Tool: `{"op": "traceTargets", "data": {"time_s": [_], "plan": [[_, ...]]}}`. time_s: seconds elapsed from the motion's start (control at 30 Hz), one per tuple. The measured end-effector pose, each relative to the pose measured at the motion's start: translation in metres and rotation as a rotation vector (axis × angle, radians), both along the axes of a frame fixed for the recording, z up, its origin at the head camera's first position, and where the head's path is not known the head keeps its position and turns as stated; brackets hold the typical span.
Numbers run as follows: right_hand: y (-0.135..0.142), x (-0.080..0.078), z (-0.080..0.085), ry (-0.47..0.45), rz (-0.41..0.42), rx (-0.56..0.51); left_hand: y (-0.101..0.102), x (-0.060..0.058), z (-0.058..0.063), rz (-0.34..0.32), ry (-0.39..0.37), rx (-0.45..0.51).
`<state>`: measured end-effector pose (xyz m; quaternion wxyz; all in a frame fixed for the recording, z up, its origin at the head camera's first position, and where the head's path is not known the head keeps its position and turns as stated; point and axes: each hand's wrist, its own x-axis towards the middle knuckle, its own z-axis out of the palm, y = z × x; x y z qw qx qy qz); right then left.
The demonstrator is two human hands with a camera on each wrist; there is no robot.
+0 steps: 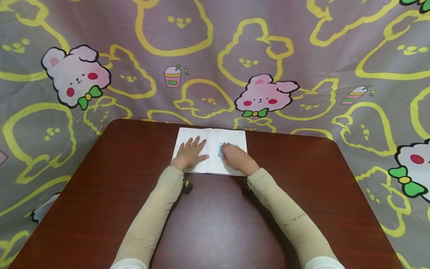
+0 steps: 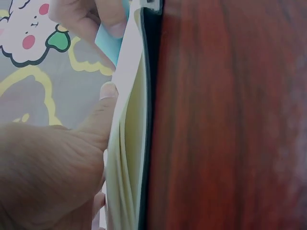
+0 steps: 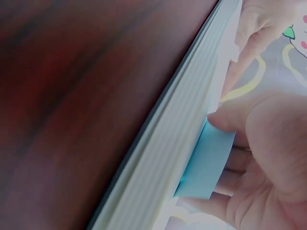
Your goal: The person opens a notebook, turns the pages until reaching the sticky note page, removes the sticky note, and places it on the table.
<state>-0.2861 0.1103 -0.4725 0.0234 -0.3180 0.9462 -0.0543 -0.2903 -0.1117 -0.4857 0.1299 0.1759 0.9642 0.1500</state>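
Note:
A notebook (image 1: 198, 169) lies spread on the table, its white pages facing up and its dark cover showing below in the wrist views. On the left page my left hand (image 1: 190, 154) rests flat with its fingers spread, the thumb close to the centre fold. My right hand (image 1: 237, 157) is over the right page, fingers curled, and pinches a light blue sticky note (image 3: 207, 160). In the right wrist view the thumb is at one corner of the note and the other fingers are behind it. One edge of the note meets the page; part of it is hidden by the hand.
The notebook sits near the far edge of a dark red-brown wooden table (image 1: 131, 186) with rounded corners. Behind and beside it hangs a grey-pink curtain (image 1: 208, 59) printed with cartoon rabbits and yellow outlines.

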Motion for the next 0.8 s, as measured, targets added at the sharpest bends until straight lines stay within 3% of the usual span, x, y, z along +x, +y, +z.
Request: {"op": "traceTargets", "data": {"time_s": [0.37,0.67,0.8], "plan": [[-0.0062,0.0009,-0.0008,0.056,-0.033,-0.028,0.0006,0.0005,0.0013,-0.003,-0.012,0.023],[-0.0057,-0.0013,0.0071,-0.045,-0.114,-0.093,-0.0006,0.0004,0.0016,-0.008,-0.002,0.027],[-0.003,-0.0019,0.006,-0.049,-0.134,-0.134,0.0002,0.0005,0.0008,-0.007,-0.006,0.031]]}}
